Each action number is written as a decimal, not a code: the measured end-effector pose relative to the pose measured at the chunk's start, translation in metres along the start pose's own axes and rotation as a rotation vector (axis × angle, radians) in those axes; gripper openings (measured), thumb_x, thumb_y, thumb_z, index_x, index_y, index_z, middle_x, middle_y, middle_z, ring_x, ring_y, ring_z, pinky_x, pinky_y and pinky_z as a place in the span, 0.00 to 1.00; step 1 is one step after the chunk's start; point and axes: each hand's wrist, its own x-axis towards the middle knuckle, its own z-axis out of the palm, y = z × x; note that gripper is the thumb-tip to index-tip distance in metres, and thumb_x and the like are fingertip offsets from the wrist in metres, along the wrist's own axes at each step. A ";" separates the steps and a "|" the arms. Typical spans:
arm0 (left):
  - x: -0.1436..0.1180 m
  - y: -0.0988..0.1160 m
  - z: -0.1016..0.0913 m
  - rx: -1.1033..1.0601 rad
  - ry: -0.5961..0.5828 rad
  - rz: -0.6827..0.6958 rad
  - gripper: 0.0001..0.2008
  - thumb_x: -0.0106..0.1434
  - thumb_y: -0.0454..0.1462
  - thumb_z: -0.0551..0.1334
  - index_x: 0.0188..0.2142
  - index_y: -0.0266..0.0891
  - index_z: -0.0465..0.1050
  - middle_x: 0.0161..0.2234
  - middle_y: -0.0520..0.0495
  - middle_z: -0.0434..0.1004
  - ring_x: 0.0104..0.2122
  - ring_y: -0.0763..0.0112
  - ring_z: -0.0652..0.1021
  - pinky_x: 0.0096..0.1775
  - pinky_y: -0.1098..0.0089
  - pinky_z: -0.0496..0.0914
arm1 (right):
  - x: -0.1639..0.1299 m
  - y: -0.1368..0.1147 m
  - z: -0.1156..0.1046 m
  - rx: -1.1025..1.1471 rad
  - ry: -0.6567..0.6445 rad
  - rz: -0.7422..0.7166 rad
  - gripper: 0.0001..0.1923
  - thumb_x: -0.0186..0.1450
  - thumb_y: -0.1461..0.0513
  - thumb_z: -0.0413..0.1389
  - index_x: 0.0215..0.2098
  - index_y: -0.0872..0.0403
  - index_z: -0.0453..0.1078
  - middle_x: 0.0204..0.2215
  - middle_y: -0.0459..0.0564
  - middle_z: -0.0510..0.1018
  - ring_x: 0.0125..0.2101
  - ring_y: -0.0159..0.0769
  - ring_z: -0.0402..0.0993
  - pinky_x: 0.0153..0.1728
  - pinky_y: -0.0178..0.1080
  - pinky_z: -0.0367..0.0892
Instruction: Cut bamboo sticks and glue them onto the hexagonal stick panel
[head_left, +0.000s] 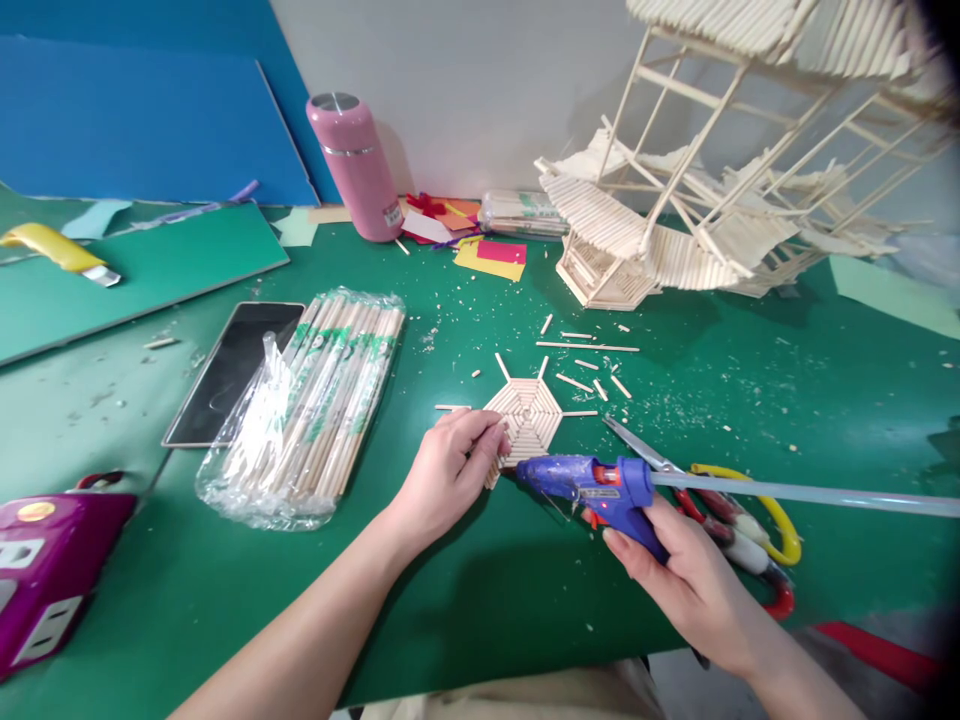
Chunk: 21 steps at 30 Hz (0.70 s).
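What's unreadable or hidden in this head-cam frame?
- Glue gun nozzle tip: hidden where it meets the hexagon stick panel and left hand.
- Glue stick: cut off by the right edge.
- Stick model: top cropped, corner blurred.
- Purple device: cut off at left.
- Scissors: partly behind right hand.

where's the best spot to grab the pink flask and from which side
Probably around the mid-body of the pink flask, below its silver band, coming from the front right. It stands nearly upright and round, so a wrap grip suits it. The blue board crowds its left and the wall sits behind.
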 end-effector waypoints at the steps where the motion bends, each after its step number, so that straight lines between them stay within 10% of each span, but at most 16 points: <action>1: 0.000 0.000 0.000 0.001 0.002 0.001 0.13 0.65 0.34 0.49 0.27 0.37 0.68 0.26 0.49 0.72 0.27 0.73 0.70 0.32 0.73 0.63 | 0.000 0.000 0.000 -0.002 0.002 -0.003 0.14 0.66 0.58 0.46 0.49 0.51 0.59 0.34 0.46 0.75 0.41 0.37 0.71 0.38 0.35 0.68; 21: 0.000 0.000 0.000 0.013 0.004 -0.003 0.13 0.65 0.35 0.48 0.27 0.37 0.68 0.25 0.50 0.72 0.27 0.73 0.70 0.31 0.73 0.63 | -0.003 0.008 0.006 0.011 0.064 -0.025 0.16 0.65 0.57 0.47 0.51 0.50 0.59 0.41 0.49 0.75 0.42 0.36 0.71 0.42 0.33 0.66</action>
